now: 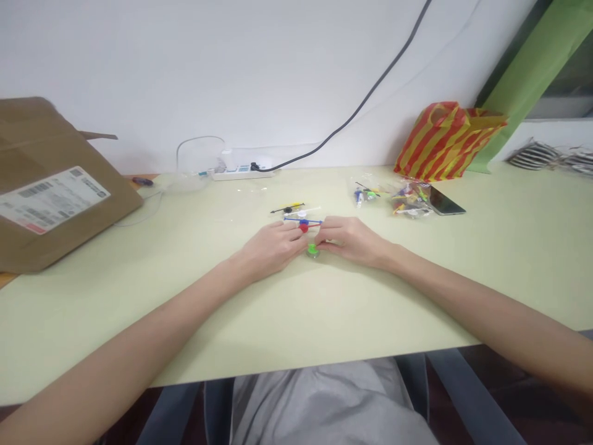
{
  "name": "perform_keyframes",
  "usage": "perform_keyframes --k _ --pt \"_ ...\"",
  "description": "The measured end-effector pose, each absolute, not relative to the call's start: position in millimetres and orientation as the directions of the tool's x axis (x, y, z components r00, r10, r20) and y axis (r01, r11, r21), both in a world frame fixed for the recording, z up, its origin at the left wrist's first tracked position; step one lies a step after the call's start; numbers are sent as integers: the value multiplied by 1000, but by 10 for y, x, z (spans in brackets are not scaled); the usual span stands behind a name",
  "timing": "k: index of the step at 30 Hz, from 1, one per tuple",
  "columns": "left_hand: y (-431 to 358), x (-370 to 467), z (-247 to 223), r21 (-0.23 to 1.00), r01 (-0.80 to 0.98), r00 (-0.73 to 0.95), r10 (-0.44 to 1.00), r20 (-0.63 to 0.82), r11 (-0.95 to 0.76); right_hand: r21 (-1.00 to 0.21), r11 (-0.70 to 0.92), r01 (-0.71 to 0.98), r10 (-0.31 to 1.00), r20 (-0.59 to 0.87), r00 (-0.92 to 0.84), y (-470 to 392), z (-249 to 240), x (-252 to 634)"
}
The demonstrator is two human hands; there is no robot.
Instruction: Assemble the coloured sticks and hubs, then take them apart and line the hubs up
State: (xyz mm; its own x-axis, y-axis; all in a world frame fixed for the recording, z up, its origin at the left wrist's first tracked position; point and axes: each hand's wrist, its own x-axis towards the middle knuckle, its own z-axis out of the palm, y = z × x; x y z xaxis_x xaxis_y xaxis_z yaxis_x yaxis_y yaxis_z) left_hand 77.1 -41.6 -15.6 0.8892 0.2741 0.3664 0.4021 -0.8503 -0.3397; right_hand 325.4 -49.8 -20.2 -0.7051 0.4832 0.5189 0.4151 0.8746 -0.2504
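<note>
Both hands meet over the middle of the table. My left hand (274, 248) has its fingers bent together beside a small green piece (312, 249) with a clear part under it. My right hand (346, 240) pinches at the right edge of that green piece. Just beyond the fingertips lie a red piece (303, 228) and a blue arrow-shaped piece (303, 221). Farther back are a white piece (302, 213) and a black arrow-shaped piece (288, 210), with yellow behind it. What my left fingertips grip is too small to make out.
Plastic bags of coloured pieces (410, 199) lie at the right beside a phone (445, 200). Behind them stands a red-and-yellow striped bag (447, 142). A cardboard box (60, 185) is at the left. A power strip (243, 172) with a black cable rests by the wall.
</note>
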Motion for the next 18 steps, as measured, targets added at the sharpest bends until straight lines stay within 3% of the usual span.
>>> perform_keyframes --k 6,11,18 --pt "-415 784 -122 -443 373 909 224 352 -816 -235 889 394 458 501 -735 -458 -219 3292" --pt "-425 766 -61 -543 296 954 210 215 -786 -137 899 417 432 439 -788 -515 -173 3254" --pt "-490 787 -29 -596 263 964 229 134 -759 -132 861 492 507 319 -801 -619 -89 3172"
